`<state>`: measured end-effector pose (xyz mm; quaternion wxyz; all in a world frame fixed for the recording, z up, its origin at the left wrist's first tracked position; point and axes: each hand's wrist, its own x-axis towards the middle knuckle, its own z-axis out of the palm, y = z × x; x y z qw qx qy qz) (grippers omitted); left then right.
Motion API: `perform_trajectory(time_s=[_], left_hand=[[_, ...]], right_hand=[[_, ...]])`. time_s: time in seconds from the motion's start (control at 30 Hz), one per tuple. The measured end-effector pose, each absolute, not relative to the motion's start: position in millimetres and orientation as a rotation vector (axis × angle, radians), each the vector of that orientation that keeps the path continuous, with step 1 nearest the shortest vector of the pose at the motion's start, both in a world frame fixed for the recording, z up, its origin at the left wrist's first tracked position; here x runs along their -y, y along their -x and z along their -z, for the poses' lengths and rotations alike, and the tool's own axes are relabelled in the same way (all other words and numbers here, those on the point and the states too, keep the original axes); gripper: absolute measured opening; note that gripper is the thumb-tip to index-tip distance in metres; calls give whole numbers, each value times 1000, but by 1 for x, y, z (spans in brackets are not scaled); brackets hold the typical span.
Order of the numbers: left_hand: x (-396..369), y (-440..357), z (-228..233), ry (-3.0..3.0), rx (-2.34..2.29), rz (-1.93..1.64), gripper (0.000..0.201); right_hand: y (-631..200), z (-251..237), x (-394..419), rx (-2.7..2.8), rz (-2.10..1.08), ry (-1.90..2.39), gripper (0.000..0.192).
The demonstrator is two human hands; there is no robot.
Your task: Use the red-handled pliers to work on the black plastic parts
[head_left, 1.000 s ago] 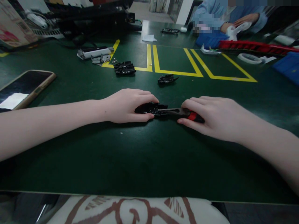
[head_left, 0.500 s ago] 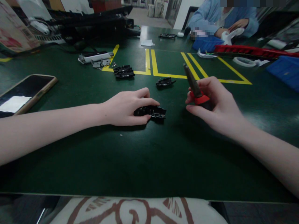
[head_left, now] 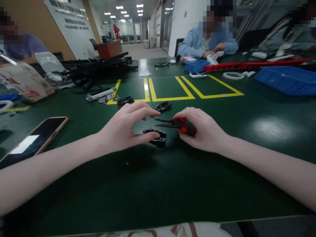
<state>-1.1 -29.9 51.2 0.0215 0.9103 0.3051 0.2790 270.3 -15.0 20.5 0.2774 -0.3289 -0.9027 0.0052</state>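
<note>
My right hand [head_left: 201, 128] is closed round the red and black handles of long-nose pliers [head_left: 174, 123]; their jaws are slightly parted and point left. Below the jaws a black plastic part [head_left: 160, 137] with small metal pieces lies on the green table [head_left: 148, 191]. My left hand [head_left: 130, 123] hovers at that part with thumb and fingers spread apart, the thumb overlapping its left side. A second black part [head_left: 163, 106] lies just beyond the pliers. Further left, black parts [head_left: 125, 101] are half hidden behind my left hand.
A phone [head_left: 41, 136] lies at the left, with a silver-white part [head_left: 101, 94] beyond it. Yellow tape [head_left: 172, 98] marks boxes on the table. Blue trays [head_left: 287, 80], a long red strip [head_left: 256, 64] and a tape roll [head_left: 233, 75] are at the right. Other people sit across the table.
My left fingers have opened off the black part. My right hand has brought the pliers left and turned them from upright to pointing left, over the part. The head view has tilted up.
</note>
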Motion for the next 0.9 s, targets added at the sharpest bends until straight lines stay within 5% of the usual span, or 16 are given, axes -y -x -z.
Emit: perform_trajectory(time_s=[0.5,0.9], left_hand=[[35,-1,-57,-3486,-1025,-675,25],[24,4,-47,-3508,-1004,-720,21]], right_hand=[[-268,-26,21,2497,671,821,43],[-273,-32,21,2446,516,1150,45]])
